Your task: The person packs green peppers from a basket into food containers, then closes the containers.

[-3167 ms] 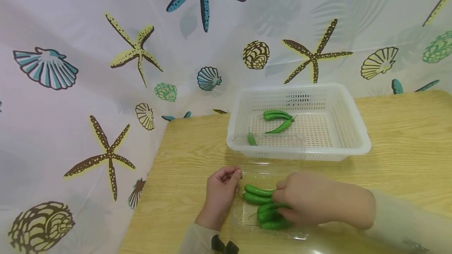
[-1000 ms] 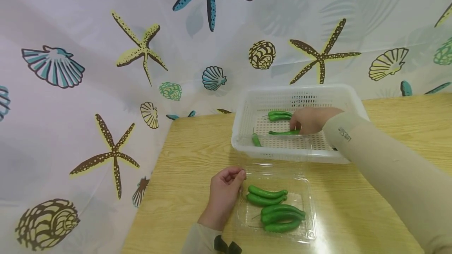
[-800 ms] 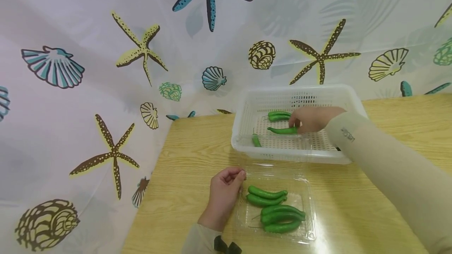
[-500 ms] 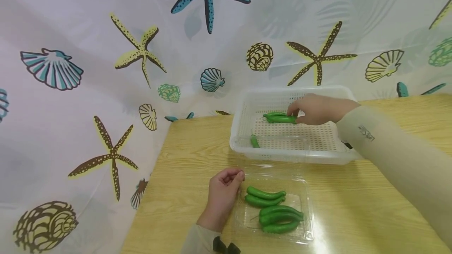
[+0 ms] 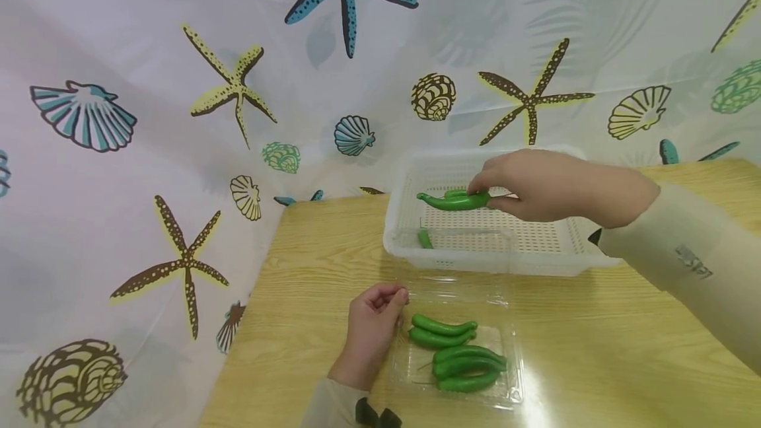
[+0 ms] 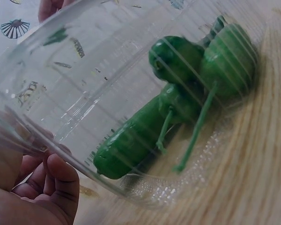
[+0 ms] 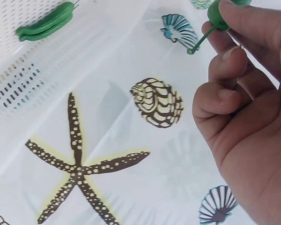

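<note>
Right hand (image 5: 541,183) is clamped on one green pepper (image 5: 448,202), thumb and fingers pinching its stem end; the right wrist view shows the thin stem jutting out past the grip, with the other fingers curled. The held pepper lies roughly level in the air over the white basket (image 5: 549,264), its free end pointing left. Left hand (image 5: 368,332) pinches the left edge of the clear plastic container (image 5: 490,335), thumb and fingers together at the rim. The hands are well apart. Container rests on the wood-grain table (image 5: 321,249), in front of the basket; its clear lid (image 5: 460,276) stands raised and overlaps the basket's near wall in the head view, contact not determinable. Inside the container: two peppers (image 5: 442,331) side by side toward the back, three more (image 5: 470,368) grouped nearer the person, stems toward the left wall. Basket holds a pair of peppers (image 7: 46,22) lying against each other, partly hidden behind the held one in the head view, plus a lone pepper (image 5: 425,238) near the front left corner. Backdrop: white cloth (image 5: 380,84) printed with starfish and shells. Sleeves (image 5: 713,276) beige, the right one lettered.
</note>
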`<state>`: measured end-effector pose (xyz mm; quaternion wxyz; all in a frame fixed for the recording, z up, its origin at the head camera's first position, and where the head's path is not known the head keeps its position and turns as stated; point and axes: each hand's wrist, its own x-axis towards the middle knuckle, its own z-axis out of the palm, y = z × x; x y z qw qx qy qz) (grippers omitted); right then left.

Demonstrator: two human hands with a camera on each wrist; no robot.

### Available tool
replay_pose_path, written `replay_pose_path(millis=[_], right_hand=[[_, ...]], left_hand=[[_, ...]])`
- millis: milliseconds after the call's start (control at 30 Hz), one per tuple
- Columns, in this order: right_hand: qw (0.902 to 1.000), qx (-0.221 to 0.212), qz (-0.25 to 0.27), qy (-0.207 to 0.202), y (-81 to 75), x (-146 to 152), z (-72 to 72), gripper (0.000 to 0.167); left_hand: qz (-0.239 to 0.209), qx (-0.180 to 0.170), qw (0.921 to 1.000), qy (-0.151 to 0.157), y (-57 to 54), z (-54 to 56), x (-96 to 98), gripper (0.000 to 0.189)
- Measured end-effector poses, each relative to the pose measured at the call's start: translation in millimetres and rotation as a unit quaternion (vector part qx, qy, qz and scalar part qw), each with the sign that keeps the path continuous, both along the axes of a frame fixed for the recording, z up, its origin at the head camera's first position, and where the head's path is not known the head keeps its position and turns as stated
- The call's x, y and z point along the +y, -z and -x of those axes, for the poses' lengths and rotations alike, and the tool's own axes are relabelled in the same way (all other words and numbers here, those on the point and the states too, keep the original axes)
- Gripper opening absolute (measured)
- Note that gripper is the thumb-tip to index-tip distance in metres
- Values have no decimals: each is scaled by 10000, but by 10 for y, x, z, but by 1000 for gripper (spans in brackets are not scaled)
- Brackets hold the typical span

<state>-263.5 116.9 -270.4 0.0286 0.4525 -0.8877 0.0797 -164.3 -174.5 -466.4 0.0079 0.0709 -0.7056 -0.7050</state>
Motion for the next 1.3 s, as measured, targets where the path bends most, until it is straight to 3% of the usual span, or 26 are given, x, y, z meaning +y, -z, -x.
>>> replay_pose_path(millis=[267, 400, 667, 800, 967, 1300], right_hand=[[9929, 909, 329, -698, 19, -111, -451, 30], [9886, 1165, 497, -810, 41, -144, -532, 33], [9823, 1253, 770, -1157, 144, -171, -677, 34], [9799, 1222, 776, -1373, 277, -219, -810, 32], [9846, 961, 556, -1354, 496, -259, -934, 30], [9910, 452, 331, -1212, 1008, -295, -995, 22]], left_hand=[[-40, -140, 9999, 38, -17, -6, -21, 18], [11, -112, 9999, 56, -17, 2, -30, 18], [44, -117, 9999, 72, 1, -1, -38, 19], [179, -13, 9998, 69, 22, 7, -43, 15], [124, 157, 9998, 64, 34, 15, -40, 13], [3, 121, 9999, 38, 19, 4, -22, 19]])
